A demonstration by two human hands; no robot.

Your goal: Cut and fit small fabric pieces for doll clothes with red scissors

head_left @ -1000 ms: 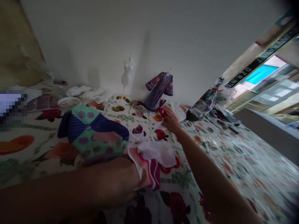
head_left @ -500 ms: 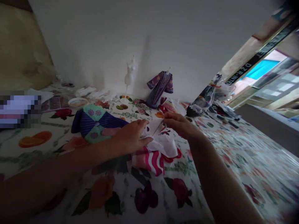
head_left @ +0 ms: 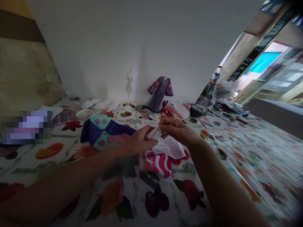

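Observation:
Between my two hands is a piece of thin white cloth point(head_left: 152, 134) with small dark marks near its upper end. My left hand point(head_left: 140, 140) pinches it from the left, thumb and fingers closing on its edge. The fingertips of my right hand point(head_left: 178, 130) are pressed together on the top end. More white cloth point(head_left: 171, 147) spreads beneath my right hand; I cannot tell if it is the same piece. Pink-and-white striped fabric point(head_left: 158, 165) lies just below, beside a partly covered red loop point(head_left: 186, 156). Left of my hands rests a blue and green garment point(head_left: 100, 130).
A bare white miniature dress form point(head_left: 130, 83) and another wearing a purple robe point(head_left: 161, 91) stand against the pale wall. A small white bowl point(head_left: 85, 113) sits at the back left. Plastic bags point(head_left: 210, 94) are piled at the back right. A fruit-patterned tablecloth point(head_left: 132, 208) covers the table.
My hands have come closer together, with the white cloth now bunched between them. The scene has shifted a little right on the left side and lower as my head turned.

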